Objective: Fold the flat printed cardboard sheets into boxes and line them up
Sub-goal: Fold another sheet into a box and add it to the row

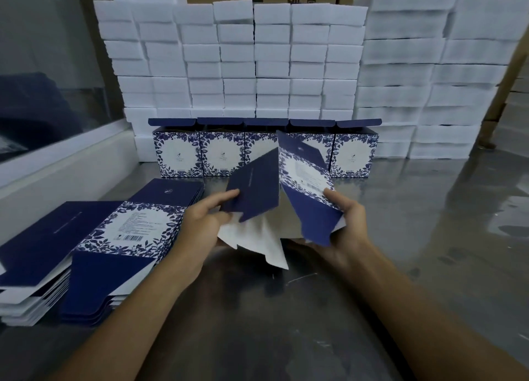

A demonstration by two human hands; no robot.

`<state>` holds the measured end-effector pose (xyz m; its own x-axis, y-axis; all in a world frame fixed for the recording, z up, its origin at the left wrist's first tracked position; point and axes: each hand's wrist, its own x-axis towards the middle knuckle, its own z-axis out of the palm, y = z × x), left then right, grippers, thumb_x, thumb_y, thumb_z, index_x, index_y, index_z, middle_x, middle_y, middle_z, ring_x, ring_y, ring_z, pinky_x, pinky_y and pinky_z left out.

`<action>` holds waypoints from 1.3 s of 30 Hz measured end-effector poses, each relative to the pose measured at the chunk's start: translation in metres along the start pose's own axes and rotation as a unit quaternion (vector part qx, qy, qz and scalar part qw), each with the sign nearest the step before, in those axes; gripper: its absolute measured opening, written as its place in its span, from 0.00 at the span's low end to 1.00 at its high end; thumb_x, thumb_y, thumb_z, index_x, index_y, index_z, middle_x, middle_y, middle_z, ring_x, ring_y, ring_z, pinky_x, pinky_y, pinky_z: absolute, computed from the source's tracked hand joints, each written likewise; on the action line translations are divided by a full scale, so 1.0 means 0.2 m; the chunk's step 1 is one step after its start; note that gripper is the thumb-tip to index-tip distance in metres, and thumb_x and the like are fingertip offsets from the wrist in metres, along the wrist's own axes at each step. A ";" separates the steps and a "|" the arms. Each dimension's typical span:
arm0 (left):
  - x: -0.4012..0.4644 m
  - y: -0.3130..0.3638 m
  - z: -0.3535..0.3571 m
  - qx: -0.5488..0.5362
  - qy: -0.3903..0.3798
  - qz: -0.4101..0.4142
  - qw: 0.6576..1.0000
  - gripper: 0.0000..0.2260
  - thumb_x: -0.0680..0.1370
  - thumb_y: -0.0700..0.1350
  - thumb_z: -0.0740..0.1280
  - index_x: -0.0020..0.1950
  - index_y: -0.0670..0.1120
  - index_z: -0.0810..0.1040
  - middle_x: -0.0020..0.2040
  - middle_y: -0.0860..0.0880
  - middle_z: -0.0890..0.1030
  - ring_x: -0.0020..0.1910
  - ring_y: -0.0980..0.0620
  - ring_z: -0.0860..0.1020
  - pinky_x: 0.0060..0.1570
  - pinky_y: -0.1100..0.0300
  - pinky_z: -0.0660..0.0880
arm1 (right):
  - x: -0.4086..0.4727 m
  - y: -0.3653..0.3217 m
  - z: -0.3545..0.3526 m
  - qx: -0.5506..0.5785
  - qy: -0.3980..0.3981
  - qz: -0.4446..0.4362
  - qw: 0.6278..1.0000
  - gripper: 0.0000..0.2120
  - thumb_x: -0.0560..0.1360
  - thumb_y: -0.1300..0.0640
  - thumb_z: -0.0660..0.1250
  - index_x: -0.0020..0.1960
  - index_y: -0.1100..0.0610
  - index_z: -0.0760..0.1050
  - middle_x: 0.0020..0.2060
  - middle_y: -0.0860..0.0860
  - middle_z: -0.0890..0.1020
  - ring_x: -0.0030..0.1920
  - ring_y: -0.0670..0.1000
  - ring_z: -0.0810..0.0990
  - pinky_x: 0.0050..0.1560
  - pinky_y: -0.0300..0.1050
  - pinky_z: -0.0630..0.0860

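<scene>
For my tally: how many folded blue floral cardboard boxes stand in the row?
5, side by side before the white foam blocks: far left, second, third and fourth, both partly behind the held sheet, and far right.

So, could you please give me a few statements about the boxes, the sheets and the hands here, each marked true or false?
1. Five folded boxes stand in a row before the white foam blocks. True.
2. The boxes' top flaps are closed. False: they stand open.
3. The stack of flat sheets lies on the person's right. False: it lies on the left.
4. Both the left hand and the right hand hold the half-opened sheet. True.
5. The held sheet rests flat on the table. False: it is lifted above it.
</scene>
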<state>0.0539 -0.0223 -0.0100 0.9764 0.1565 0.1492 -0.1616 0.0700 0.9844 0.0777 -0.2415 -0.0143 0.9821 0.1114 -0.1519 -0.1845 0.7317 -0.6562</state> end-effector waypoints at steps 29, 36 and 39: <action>0.01 -0.06 -0.02 0.214 0.069 0.149 0.963 0.07 0.82 0.53 0.61 0.45 0.59 0.76 0.38 0.56 0.82 0.37 0.60 0.80 0.39 0.53 0.80 | -0.04 0.08 0.06 -0.426 -0.049 -0.242 0.871 0.33 0.78 0.33 0.60 0.57 0.64 0.80 0.56 0.65 0.81 0.58 0.67 0.78 0.61 0.68 0.74; 0.03 -0.02 -0.03 0.096 0.110 0.121 0.982 0.06 0.82 0.49 0.63 0.47 0.53 0.79 0.40 0.56 0.83 0.39 0.58 0.81 0.32 0.63 0.77 | 0.02 0.01 0.05 -0.239 0.025 -0.224 0.945 0.14 0.78 0.46 0.65 0.44 0.56 0.81 0.37 0.47 0.85 0.38 0.47 0.81 0.40 0.39 0.81; 0.03 0.00 -0.03 0.037 0.106 0.102 0.988 0.07 0.81 0.47 0.64 0.46 0.52 0.80 0.36 0.58 0.84 0.34 0.62 0.81 0.30 0.65 0.76 | 0.03 0.00 0.06 -0.209 0.051 -0.231 0.949 0.02 0.83 0.56 0.63 0.54 0.53 0.74 0.37 0.49 0.82 0.33 0.48 0.77 0.39 0.43 0.80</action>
<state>0.0594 -0.0147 -0.0100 0.8714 0.3640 0.3290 -0.3326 -0.0546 0.9415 0.0842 -0.2324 -0.0062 0.9569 -0.2380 0.1661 0.2445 0.3526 -0.9032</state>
